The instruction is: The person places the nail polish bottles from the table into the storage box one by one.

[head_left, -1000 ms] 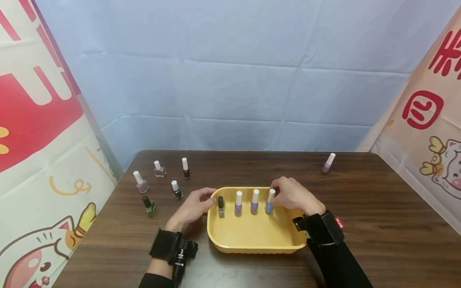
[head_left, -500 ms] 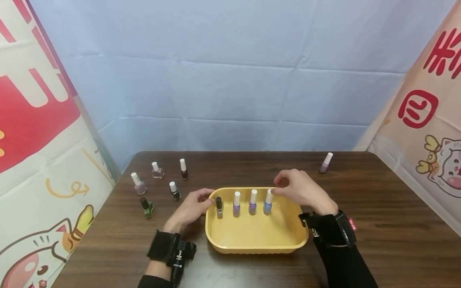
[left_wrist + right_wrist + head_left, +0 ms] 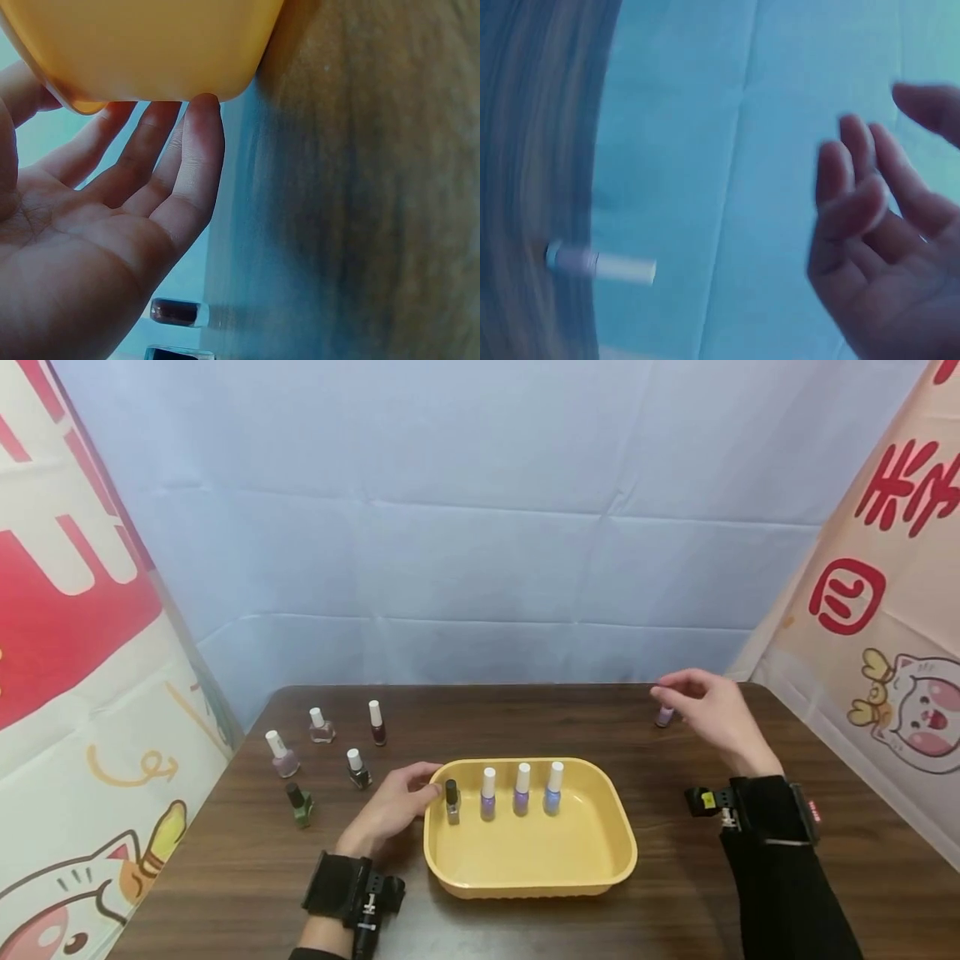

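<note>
Your left hand (image 3: pixel 397 797) gripped the yellow tray (image 3: pixel 536 860) at its left rim, near the far corner. Your right hand (image 3: pixel 708 710), fingers loosely bent and holding nothing, was near the upright lilac bottle (image 3: pixel 664 718) by the worktop's (image 3: pixel 480 718) far edge, toward the right corner. Pinching its white cap (image 3: pixel 626 268) squarely probably suited best, with the tray steadied so its four bottles (image 3: pixel 521 802) didn't topple.

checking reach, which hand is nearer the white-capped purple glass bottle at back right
Right. Right hand hovers near the bottle; left hand well left, at the yellow plastic tray.
</note>
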Available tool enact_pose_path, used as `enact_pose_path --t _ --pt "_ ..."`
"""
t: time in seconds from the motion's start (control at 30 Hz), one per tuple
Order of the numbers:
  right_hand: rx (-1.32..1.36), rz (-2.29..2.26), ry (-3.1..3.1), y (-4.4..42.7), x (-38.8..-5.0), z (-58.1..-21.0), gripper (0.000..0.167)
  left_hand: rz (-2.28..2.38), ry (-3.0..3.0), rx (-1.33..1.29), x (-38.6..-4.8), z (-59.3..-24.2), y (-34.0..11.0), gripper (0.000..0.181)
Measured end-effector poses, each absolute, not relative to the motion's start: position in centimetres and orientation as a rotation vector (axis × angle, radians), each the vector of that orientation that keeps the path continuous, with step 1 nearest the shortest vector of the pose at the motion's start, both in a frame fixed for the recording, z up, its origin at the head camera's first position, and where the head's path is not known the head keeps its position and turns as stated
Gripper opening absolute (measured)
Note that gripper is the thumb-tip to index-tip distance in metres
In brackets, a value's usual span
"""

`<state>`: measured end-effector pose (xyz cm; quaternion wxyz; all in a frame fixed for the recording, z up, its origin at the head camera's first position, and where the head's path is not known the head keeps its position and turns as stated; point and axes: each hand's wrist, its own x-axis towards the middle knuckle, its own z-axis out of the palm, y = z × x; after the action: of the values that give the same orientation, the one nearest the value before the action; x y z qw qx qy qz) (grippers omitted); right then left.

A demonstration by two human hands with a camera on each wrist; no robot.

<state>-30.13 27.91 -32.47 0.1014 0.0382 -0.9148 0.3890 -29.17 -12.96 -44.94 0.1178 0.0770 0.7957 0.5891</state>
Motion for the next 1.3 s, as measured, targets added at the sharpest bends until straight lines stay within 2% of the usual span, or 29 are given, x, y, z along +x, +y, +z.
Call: enact_pose_path --t 0.3,0.6,0.8,1.3 --pt "-0.111 1.036 -2.654 32.1 -33.0 -35.1 0.046 1.736 2.327 0.231 -29.1 -44.9 -12.8 0.035" --pt "-0.334 1.119 -2.610 33.0 -34.6 -38.1 0.047 1.732 2.327 0.262 -28.9 -45.2 -13.1 0.037" --pt "-0.350 1.061 -2.632 33.4 -35.3 -38.5 0.045 1.732 2.342 0.284 -29.2 -45.1 -13.1 0.038" --pt "-0.347 1.030 -2.793 34.6 -36.8 -39.3 0.053 1.744 2.309 0.295 -29.2 -44.8 -13.0 0.038"
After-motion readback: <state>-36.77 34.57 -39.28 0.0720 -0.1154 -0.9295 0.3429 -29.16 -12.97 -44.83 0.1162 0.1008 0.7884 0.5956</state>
